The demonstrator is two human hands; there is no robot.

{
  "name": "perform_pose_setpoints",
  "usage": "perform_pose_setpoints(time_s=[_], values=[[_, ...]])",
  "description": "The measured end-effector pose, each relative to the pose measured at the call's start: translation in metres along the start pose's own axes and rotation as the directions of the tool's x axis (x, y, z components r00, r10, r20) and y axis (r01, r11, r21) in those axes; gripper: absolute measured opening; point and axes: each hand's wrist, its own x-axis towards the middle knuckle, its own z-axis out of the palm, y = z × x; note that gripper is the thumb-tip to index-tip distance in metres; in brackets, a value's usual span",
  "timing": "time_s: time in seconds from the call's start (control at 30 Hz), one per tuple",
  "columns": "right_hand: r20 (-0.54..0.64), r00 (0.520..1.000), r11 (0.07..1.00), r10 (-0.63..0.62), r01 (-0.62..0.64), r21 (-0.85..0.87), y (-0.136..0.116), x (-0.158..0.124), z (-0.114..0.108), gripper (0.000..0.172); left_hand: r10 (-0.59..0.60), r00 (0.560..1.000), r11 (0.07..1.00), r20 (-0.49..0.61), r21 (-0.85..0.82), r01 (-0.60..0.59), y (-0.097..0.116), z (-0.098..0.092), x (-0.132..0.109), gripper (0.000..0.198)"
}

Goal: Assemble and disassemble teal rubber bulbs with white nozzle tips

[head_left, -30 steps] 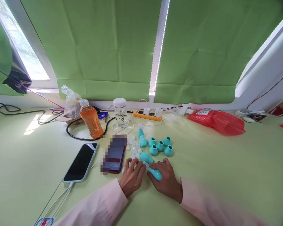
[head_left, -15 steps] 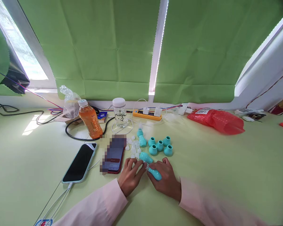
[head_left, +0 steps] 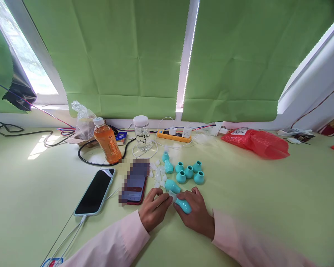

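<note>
My right hand (head_left: 195, 211) is closed around a turquoise bulb-shaped piece (head_left: 184, 206), which lies tilted with its narrow end to the upper left. A translucent whitish plastic piece (head_left: 172, 195) sits at that narrow end. The bent fingers of my left hand (head_left: 156, 208) pinch at the translucent piece, partly covering it. Just beyond the fingertips lies another turquoise piece (head_left: 172, 186) on its side. Farther back are a turquoise piece lying down (head_left: 168, 167) and one with a clear tip (head_left: 165, 156). Several upright turquoise pieces (head_left: 189, 172) with open mouths stand to the right.
Small translucent parts (head_left: 158, 174) lie beside a red-edged phone (head_left: 136, 181). Left of it are a charging phone (head_left: 96, 193) and an orange drink bottle (head_left: 107, 142). A clear jar (head_left: 141, 135), a power strip (head_left: 174, 136) and a red plastic bag (head_left: 256, 142) line the back.
The fingers of my left hand have drawn together and down a little, and more of the translucent piece shows. My right hand stays on the turquoise piece.
</note>
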Motion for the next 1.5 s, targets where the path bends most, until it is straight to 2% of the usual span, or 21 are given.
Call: perform_pose_setpoints(time_s=[0.17,0.33,0.47,0.53,0.6,0.7,0.8,0.9,1.0,1.13,1.17,1.33,1.5], values=[[0.011,0.999,0.999,0.04,-0.041,0.034,-0.002,-0.003,0.0,0.011,0.049,0.994,0.998,-0.095,0.05,-0.044,-0.001,-0.001,-0.003,0.022],[0.054,0.992,0.992,0.118,-0.12,0.034,0.0,-0.006,0.001,0.012,0.093,0.99,0.989,-0.11,0.121,-0.08,0.001,-0.002,-0.004,0.022],[0.014,0.981,0.981,0.196,-0.195,-0.014,0.009,-0.004,0.002,0.01,0.088,0.982,0.99,-0.165,0.126,-0.068,0.005,-0.008,0.0,0.017],[-0.02,0.989,0.989,0.149,-0.149,-0.006,0.012,-0.002,0.003,0.011,0.034,0.983,0.991,-0.181,0.131,-0.011,0.002,-0.011,0.004,0.017],[-0.042,0.995,0.995,0.096,-0.095,0.017,0.013,-0.001,0.003,0.014,-0.071,0.98,0.985,-0.185,0.145,0.098,-0.006,-0.013,0.009,0.018],[-0.047,0.995,0.995,0.093,-0.092,0.032,0.011,-0.002,0.003,0.015,-0.194,0.966,0.955,-0.168,0.194,0.226,-0.023,-0.011,0.012,0.014],[-0.036,0.991,0.992,0.128,-0.127,0.028,0.009,-0.002,0.003,0.016,-0.285,0.954,0.93,-0.096,0.215,0.299,-0.034,-0.005,0.01,0.011],[-0.014,0.99,0.989,0.143,-0.143,0.033,0.009,-0.003,0.004,0.017,-0.328,0.945,0.929,0.002,0.181,0.322,-0.038,0.003,0.005,0.013],[-0.025,0.99,0.989,0.142,-0.141,0.051,0.01,-0.002,0.004,0.018,-0.341,0.94,0.935,0.018,0.11,0.337,-0.037,0.004,0.003,0.017],[-0.048,0.991,0.982,0.121,-0.113,0.151,0.008,-0.001,0.003,0.021,-0.373,0.928,0.927,-0.03,-0.058,0.37,-0.025,-0.006,0.01,0.018],[-0.045,0.992,0.975,0.116,-0.105,0.197,0.007,0.0,0.003,0.022,-0.373,0.928,0.923,-0.012,-0.108,0.37,-0.02,-0.009,0.012,0.019],[-0.016,0.988,0.922,0.154,-0.138,0.361,-0.001,0.001,0.0,0.023,-0.311,0.923,0.881,0.227,-0.295,0.369,0.0,-0.016,0.019,0.017],[0.061,0.965,0.91,0.253,-0.259,0.325,-0.003,0.001,-0.004,0.023,-0.331,0.901,0.851,0.28,-0.323,0.413,0.003,-0.014,0.02,0.018]])
